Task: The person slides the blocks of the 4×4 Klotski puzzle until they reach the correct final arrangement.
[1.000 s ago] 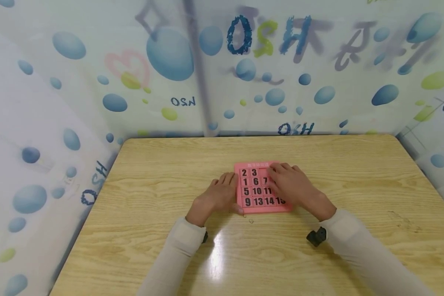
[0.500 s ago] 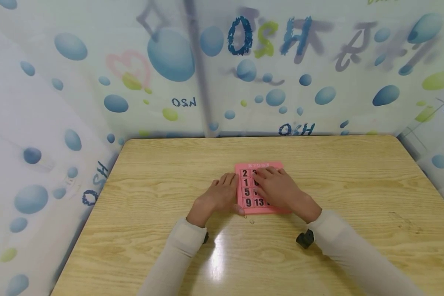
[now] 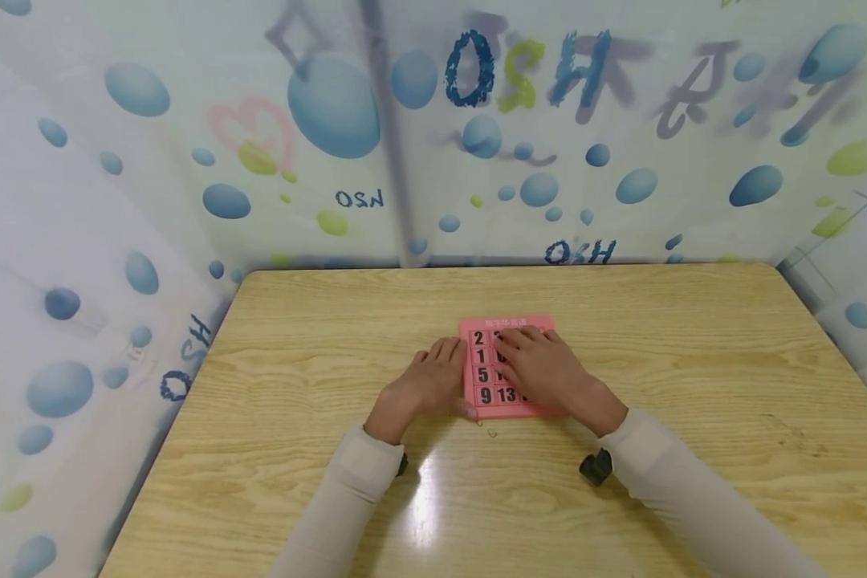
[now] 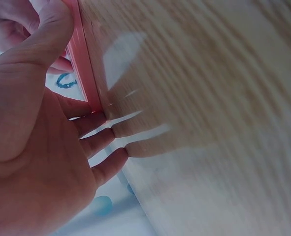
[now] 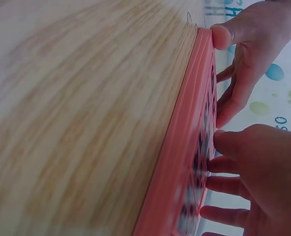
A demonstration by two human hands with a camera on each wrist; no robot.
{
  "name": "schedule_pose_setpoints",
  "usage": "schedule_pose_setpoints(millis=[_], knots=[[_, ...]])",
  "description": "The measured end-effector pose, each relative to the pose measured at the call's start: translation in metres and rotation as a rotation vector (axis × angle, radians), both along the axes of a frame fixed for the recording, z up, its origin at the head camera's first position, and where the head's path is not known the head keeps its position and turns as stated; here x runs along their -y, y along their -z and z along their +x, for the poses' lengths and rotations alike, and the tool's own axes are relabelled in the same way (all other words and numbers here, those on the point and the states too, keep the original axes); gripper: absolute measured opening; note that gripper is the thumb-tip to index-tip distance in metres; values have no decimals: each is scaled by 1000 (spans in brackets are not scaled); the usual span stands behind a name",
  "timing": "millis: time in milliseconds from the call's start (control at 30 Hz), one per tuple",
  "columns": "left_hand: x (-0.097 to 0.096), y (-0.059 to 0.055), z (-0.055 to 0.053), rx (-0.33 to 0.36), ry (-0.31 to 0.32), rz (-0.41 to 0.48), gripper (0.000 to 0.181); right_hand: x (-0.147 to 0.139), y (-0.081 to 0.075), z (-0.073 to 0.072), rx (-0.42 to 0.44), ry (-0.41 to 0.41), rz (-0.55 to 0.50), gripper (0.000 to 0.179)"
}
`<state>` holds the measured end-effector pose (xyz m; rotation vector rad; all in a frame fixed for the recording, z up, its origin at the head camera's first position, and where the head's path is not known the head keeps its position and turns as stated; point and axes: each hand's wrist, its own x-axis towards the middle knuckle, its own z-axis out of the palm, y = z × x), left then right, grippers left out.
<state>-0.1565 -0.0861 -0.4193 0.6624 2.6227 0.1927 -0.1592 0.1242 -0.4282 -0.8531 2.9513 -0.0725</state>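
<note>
A pink sliding number puzzle [image 3: 482, 376] lies flat on the wooden table. In the head view its left column reads 2, 1, 5, 9, with 13 in the bottom row. Along its left edge rests my left hand [image 3: 428, 385], thumb at the near corner and fingers fairly straight against the side. The left wrist view shows those fingertips [image 4: 116, 156] down on the tabletop. My right hand [image 3: 547, 371] lies over the middle and right of the puzzle. Its extended fingers [image 5: 226, 184] touch the tiles in the right wrist view. Most tiles beneath it are hidden.
The wooden table [image 3: 296, 337] extends around the puzzle on all sides. Behind it hangs a pale backdrop [image 3: 433, 144] printed with blue and green drops. Small dark devices, such as the one at the right wrist [image 3: 596, 466], sit by the cuffs.
Between one second and half a second ago, my right hand slid left across the puzzle, covering more middle tiles. It has stayed there since. My left hand and the board have not visibly moved.
</note>
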Motion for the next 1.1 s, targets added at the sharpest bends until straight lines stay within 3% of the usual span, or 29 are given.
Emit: schedule_pose_setpoints(millis=[567,1100], knots=[[1,-2,2,10,-3,17,119,-4,0,2,1,1,-7,49],[0,-1,1,13,-15,5,118,-14,-3,4,-50,-4,20,48]])
